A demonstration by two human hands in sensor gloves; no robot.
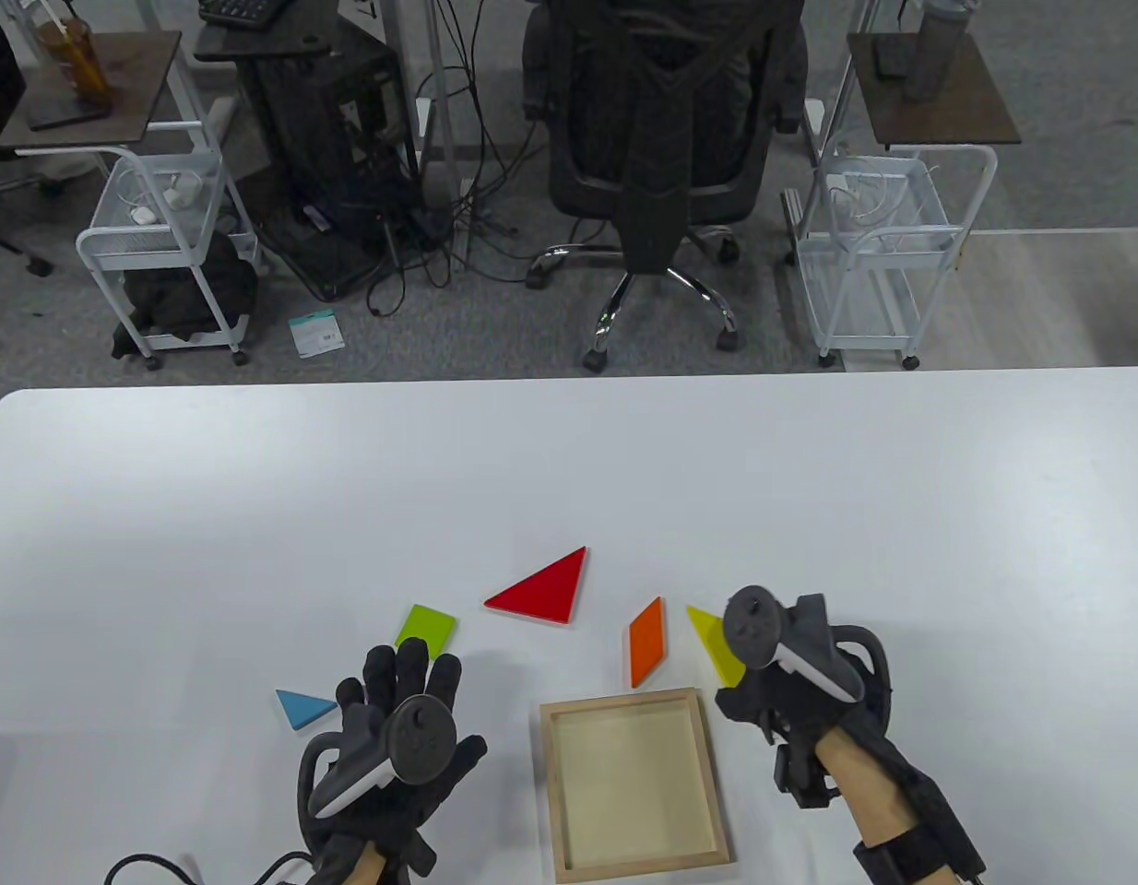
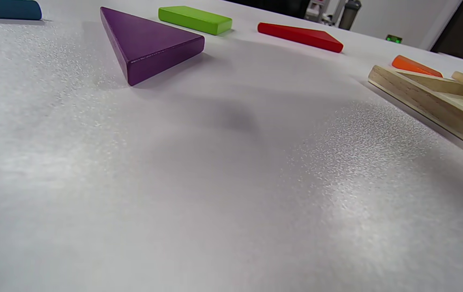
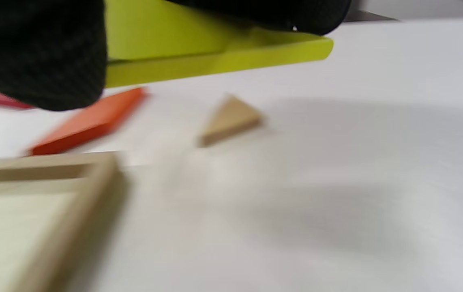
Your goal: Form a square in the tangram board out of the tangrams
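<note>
The empty wooden tangram board [image 1: 624, 702] lies between my hands, and its rim also shows in the left wrist view [image 2: 414, 91] and the right wrist view [image 3: 45, 166]. My right hand [image 1: 740, 687] pinches the yellow triangle [image 1: 715, 647] and holds it tilted off the table; black gloved fingers [image 3: 37, 52] clamp it [image 3: 215, 61]. My left hand [image 1: 403, 682] hovers flat with straight fingers left of the board. A purple triangle [image 2: 150, 42] lies beneath it, hidden in the table view.
Loose on the white table [image 1: 569, 461] are a red triangle [image 1: 541, 590], a green square [image 1: 426, 629], a blue triangle [image 1: 303, 708] and an orange parallelogram [image 1: 646, 643]. A small bare-wood triangle [image 3: 229, 119] lies right of the board.
</note>
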